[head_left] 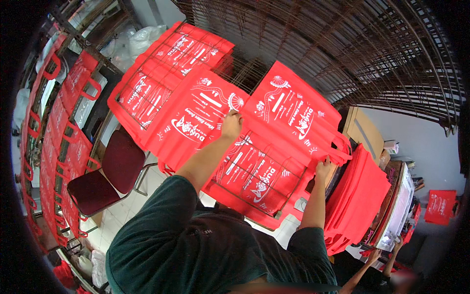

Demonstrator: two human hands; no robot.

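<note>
Both my hands grip the near edge of a red fabric tote bag (pixel 281 100) with white print, spread out at the centre right. My left hand (pixel 232 124) is closed at its left corner, beside another printed red bag (pixel 183 127). My right hand (pixel 323 168) pinches the edge close to the bag's handle (pixel 341 144). Parts of the fingers are hidden. Below the bag, closer to my body, a further printed bag (pixel 249 171) lies under the thin bars of a wire rack (pixel 245 200).
A stack of red bags (pixel 360 196) stands at right beside cardboard (pixel 363 128). Wire racks (pixel 342 44) rise behind. Red bags (pixel 61 127) hang at left near a maroon chair (pixel 117 169). Another person's hands (pixel 374 256) work by a framed board (pixel 394 208) at lower right.
</note>
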